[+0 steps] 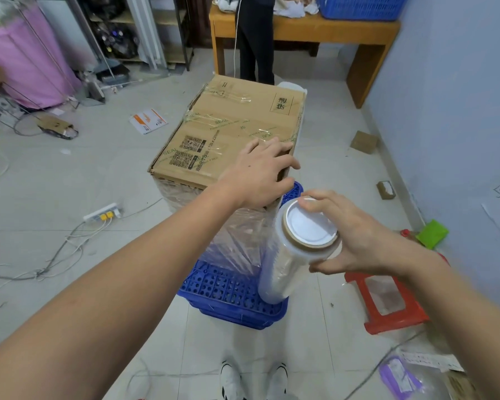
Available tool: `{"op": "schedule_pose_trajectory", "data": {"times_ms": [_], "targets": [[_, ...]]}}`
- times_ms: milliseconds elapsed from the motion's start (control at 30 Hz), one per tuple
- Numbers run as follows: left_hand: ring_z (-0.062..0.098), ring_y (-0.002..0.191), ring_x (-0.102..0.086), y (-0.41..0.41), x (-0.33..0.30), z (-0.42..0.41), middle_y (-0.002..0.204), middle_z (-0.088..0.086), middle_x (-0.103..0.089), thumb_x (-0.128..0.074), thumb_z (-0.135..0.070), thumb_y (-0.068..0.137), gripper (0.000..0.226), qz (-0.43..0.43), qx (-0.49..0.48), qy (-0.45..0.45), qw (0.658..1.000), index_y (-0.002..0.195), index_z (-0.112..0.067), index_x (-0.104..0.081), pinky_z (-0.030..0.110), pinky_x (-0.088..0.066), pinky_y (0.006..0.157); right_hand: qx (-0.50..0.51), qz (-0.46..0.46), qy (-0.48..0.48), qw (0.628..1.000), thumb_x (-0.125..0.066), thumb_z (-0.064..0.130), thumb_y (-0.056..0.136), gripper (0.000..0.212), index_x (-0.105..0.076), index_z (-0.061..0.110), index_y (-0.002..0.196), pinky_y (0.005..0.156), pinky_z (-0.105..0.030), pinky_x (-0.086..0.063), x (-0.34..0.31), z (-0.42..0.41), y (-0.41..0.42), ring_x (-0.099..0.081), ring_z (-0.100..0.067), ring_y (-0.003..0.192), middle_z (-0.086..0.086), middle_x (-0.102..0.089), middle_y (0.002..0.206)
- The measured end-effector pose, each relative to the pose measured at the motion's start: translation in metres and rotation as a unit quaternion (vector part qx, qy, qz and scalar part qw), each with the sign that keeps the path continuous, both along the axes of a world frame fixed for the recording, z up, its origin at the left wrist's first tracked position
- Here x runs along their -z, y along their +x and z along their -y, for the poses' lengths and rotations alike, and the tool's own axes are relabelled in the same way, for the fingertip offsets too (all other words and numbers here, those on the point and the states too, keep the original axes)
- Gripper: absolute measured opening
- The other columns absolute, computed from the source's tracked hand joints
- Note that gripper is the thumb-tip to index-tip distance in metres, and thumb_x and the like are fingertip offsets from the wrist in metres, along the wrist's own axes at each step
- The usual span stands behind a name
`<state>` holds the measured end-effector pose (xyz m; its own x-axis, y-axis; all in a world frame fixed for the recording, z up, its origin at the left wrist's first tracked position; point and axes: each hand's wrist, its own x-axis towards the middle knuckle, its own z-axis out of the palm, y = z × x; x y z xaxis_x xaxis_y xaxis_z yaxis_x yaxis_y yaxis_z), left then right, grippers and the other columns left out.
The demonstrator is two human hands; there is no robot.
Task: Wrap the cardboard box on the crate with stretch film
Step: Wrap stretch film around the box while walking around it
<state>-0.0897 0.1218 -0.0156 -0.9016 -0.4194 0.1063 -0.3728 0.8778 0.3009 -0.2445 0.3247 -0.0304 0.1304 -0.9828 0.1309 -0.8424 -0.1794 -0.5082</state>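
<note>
Cardboard box [231,131], "SEAL" tape [214,118], QR labels [189,153]

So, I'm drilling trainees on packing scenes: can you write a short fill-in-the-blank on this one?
1. The cardboard box sits on a ____ plastic crate.
2. The right hand grips the stretch film roll at its ____ end.
3. The left hand rests on the box's near ____ corner.

Missing: blue; top; right
</note>
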Motion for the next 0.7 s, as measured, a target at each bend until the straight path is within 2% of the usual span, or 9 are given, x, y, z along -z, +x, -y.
{"op": "schedule_pose_trajectory", "data": {"times_ms": [67,133,200,267,367,500,600,700], "targets": [[0.016,0.158,-0.016,0.0,-0.002,0.0,0.166,-0.005,-0.033,-0.049,-0.045,0.102,0.042,0.005,-0.004,0.004,1.0,0.142,-0.036,-0.056,0.042,-0.001,0.127,0.015,0.077,-0.005,0.997,-0.095,0.037,0.065,0.096,-0.043,0.021,0.144,0.117,-0.041,-0.036,0.01,-0.002,0.005,-0.032,-0.017,0.15,0.003,-0.029,0.161],[0.016,0.158,-0.015,-0.001,-0.003,0.0,0.167,-0.005,-0.03,-0.052,-0.046,0.1,0.054,0.004,-0.011,0.011,1.0,0.152,-0.034,-0.045,0.042,-0.002,0.128,0.034,0.161,0.008,0.986,-0.095,0.034,0.063,0.092,-0.045,0.026,0.139,0.12,-0.038,-0.033,0.018,-0.005,0.009,-0.026,-0.012,0.153,0.008,-0.023,0.166],[0.018,0.159,-0.011,-0.003,-0.004,-0.001,0.171,-0.003,-0.023,-0.058,-0.049,0.095,0.076,0.008,-0.032,0.024,0.999,0.162,-0.03,-0.027,0.042,-0.004,0.129,0.055,0.236,0.02,0.97,-0.096,0.032,0.06,0.088,-0.047,0.034,0.133,0.119,-0.038,-0.034,0.021,-0.007,0.01,-0.031,-0.008,0.15,0.013,-0.028,0.164],[0.018,0.16,-0.006,-0.006,-0.005,0.0,0.173,0.0,-0.014,-0.061,-0.055,0.091,0.094,0.027,-0.058,0.036,0.997,0.166,-0.028,-0.011,0.042,-0.003,0.129,0.073,0.277,0.012,0.958,-0.097,0.023,0.057,0.086,-0.05,0.032,0.128,0.116,-0.035,-0.038,0.024,-0.007,0.009,-0.041,-0.008,0.144,0.016,-0.041,0.155],[0.019,0.16,-0.003,-0.009,-0.004,0.003,0.174,0.001,-0.008,-0.055,-0.064,0.087,0.099,0.063,-0.066,0.018,0.996,0.166,-0.029,-0.006,0.042,0.0,0.128,0.118,0.315,-0.02,0.942,-0.096,0.015,0.053,0.083,-0.052,0.027,0.121,0.106,-0.029,-0.045,0.026,-0.009,0.003,-0.054,-0.01,0.129,0.016,-0.054,0.137],[0.017,0.16,-0.001,-0.008,-0.004,0.003,0.174,0.0,-0.007,-0.042,-0.066,0.085,0.093,0.084,-0.059,-0.017,0.995,0.166,-0.032,-0.011,0.042,0.002,0.129,0.221,0.327,-0.057,0.917,-0.102,0.014,0.051,0.083,-0.051,0.04,0.111,0.095,-0.023,-0.048,0.029,-0.02,-0.01,-0.057,-0.004,0.115,0.013,-0.057,0.126],[0.016,0.16,-0.001,-0.009,-0.004,0.0,0.174,0.0,-0.007,-0.042,-0.063,0.09,0.088,0.085,-0.059,-0.027,0.994,0.166,-0.032,-0.011,0.039,0.004,0.127,0.241,0.305,-0.078,0.918,-0.102,0.019,0.05,0.08,-0.052,0.047,0.105,0.099,-0.026,-0.045,0.032,-0.024,-0.018,-0.055,-0.007,0.122,0.012,-0.055,0.13],[0.016,0.16,-0.002,-0.007,-0.004,-0.004,0.174,0.0,-0.009,-0.04,-0.064,0.091,0.086,0.077,-0.064,-0.03,0.995,0.166,-0.031,-0.014,0.039,0.003,0.128,0.218,0.289,-0.079,0.929,-0.102,0.015,0.051,0.079,-0.054,0.046,0.105,0.105,-0.022,-0.04,0.032,-0.019,-0.023,-0.048,-0.003,0.131,0.021,-0.048,0.133]]}}
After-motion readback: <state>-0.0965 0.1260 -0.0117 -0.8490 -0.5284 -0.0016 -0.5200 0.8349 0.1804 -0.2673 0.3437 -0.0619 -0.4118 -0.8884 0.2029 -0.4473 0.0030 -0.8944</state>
